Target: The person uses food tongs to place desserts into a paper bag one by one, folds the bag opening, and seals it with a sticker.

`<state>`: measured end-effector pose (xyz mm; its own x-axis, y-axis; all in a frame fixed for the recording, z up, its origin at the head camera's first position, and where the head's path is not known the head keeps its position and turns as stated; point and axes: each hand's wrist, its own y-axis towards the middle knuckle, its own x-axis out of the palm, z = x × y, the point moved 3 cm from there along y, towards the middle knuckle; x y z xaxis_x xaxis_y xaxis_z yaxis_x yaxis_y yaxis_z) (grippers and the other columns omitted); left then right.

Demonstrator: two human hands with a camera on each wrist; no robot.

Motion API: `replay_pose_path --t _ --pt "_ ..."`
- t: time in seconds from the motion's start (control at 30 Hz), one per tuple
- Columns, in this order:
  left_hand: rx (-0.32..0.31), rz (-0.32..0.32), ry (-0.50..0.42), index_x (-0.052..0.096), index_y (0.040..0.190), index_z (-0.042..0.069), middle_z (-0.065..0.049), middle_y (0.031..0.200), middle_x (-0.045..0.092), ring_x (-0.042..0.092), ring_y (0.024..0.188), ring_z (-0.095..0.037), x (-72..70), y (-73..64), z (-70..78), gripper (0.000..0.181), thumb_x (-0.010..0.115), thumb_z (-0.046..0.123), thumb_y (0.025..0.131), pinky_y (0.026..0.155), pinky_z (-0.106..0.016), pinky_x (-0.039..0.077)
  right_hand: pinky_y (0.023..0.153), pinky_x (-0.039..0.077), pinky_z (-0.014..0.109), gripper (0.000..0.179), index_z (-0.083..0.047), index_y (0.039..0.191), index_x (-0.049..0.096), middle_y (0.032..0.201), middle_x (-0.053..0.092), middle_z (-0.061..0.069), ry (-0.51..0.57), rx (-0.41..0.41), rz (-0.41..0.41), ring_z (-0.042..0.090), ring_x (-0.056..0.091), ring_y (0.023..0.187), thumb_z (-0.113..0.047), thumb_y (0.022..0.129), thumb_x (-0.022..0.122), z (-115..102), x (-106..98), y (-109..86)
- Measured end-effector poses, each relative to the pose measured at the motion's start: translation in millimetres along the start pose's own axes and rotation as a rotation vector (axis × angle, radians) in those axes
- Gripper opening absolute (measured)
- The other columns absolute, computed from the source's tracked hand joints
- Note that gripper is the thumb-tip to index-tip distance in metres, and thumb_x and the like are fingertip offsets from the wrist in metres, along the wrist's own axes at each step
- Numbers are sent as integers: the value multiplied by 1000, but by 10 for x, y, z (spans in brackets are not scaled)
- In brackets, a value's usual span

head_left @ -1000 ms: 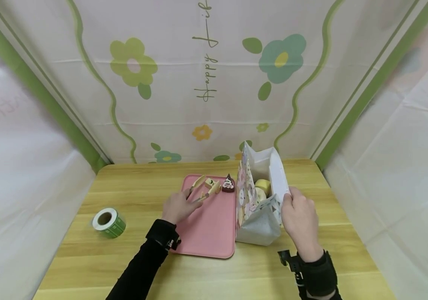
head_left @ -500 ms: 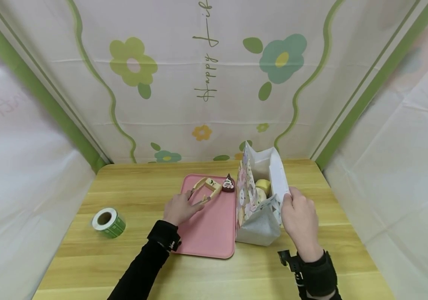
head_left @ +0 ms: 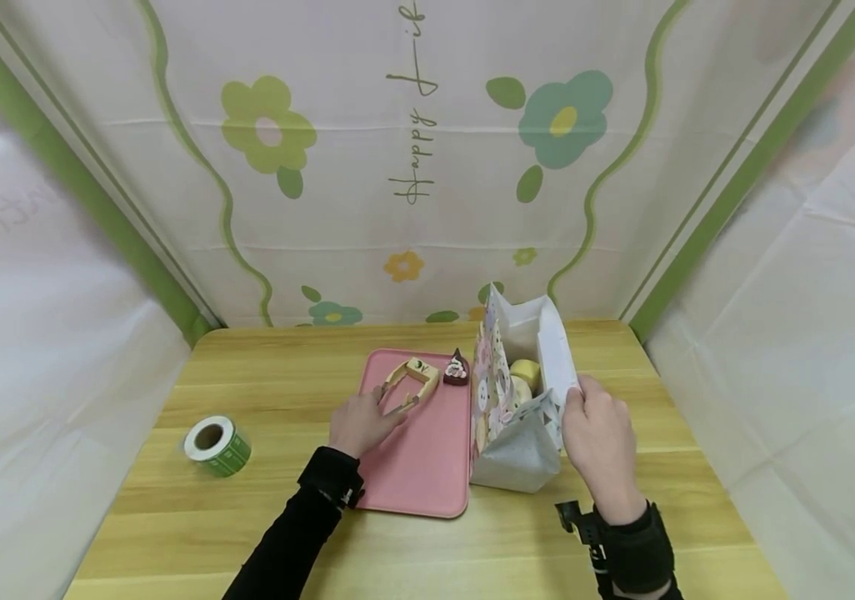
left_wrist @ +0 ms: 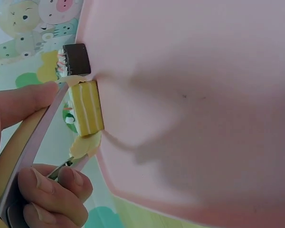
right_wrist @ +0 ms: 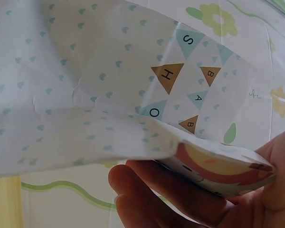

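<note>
My left hand [head_left: 360, 423] holds a pair of tongs [left_wrist: 42, 114] with cream-coloured tips, over a pink tray [head_left: 416, 471]. The tips stand at the two ends of a small yellow layered cake slice [left_wrist: 89, 109] near the tray's far edge; whether both touch it is hard to tell. Beside that slice sits a dark chocolate cake slice [head_left: 456, 372] with white and pink topping. At the right, my right hand [head_left: 602, 429] pinches the rim of a printed paper bag [head_left: 517, 462] and keeps its mouth wide. Yellow and cream pieces [head_left: 524, 375] lie inside the bag.
A roll of green labels [head_left: 219, 446] stands on the wooden table [head_left: 270, 533] at the left. White patterned cloth [head_left: 427, 225] hangs behind the table and along both sides. The bag stands right against the tray's right edge.
My left hand has shifted slightly right, and the tong tips now stand lower around the yellow cake slice and a little nearer together. The right hand and bag have stayed in place.
</note>
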<state>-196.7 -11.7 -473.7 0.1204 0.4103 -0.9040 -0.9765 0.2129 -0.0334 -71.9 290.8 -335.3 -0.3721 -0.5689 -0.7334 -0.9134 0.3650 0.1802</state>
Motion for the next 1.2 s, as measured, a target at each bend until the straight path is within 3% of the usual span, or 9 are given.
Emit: replay_pose_path --t 0.23,0.4,0.6,0.77,1.2 --pt "-42 9 -92 58 138 9 -6 61 48 33 45 -16 -28 -90 -44 69 70 52 86 44 -32 25 50 43 39 38 7 125 60 101 65 28 -2 10 -9 32 60 69 -15 104 37 0 9 -7" --pt "-114 27 -183 58 139 13 -6 69 51 33 47 -16 -102 -200 -47 73 68 60 84 44 -31 26 49 42 38 37 5 124 61 100 65 27 -1 14 -1 32 58 67 -15 103 38 0 12 -10" --pt "-177 75 -250 62 134 16 -2 61 39 34 46 -16 -214 -358 -15 71 68 64 82 44 -32 24 48 40 37 37 5 123 61 98 65 26 1 20 -5 29 57 64 -15 103 37 -12 14 -17" --pt "-174 122 -288 55 143 18 0 61 36 35 48 -16 -285 -485 25 76 68 63 82 46 -33 25 48 39 37 36 5 121 62 95 65 25 -1 18 3 29 55 62 -14 103 37 -18 20 -16" --pt "-127 188 -293 54 142 13 1 56 36 30 42 -13 -475 -694 136 88 64 73 78 40 -29 23 49 39 39 34 2 120 63 95 66 23 -15 7 13 31 58 67 -15 103 39 -27 48 -21"
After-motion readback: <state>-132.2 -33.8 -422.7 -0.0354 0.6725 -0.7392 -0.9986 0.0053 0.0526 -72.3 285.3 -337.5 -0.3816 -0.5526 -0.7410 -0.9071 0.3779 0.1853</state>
